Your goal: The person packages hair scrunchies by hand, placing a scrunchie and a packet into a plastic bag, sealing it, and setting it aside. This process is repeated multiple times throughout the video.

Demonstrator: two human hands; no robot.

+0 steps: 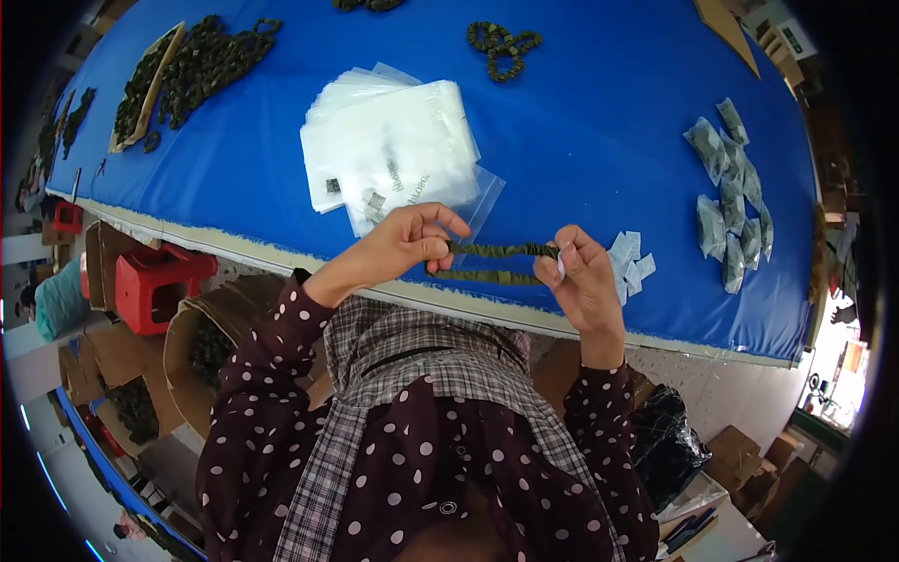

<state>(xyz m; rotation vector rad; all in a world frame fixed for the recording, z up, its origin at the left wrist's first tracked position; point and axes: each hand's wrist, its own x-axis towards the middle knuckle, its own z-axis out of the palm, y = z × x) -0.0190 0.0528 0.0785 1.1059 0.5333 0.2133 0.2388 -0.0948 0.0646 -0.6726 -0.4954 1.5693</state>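
Note:
A dark green scrunchie (494, 250) is stretched into a narrow loop between my two hands, above the near edge of the blue table. My left hand (412, 242) is closed on its left end, with thumb and fingers pinching the fabric. At the other end my right hand (582, 276) grips the loop, and a small white piece (561, 262) shows between its fingertips. Just right of that hand lie several small white slips (631, 264). Beyond my left hand is a fanned stack of clear plastic bags (403, 140) with dark print.
Filled bags (730, 197) lie in a group at the right. Several loose scrunchies (504, 47) sit at the far middle. A heap of scrunchies (211, 66) adjoins an open carton (147, 89) at the far left. Below the table edge stand a red stool (154, 286) and cardboard boxes.

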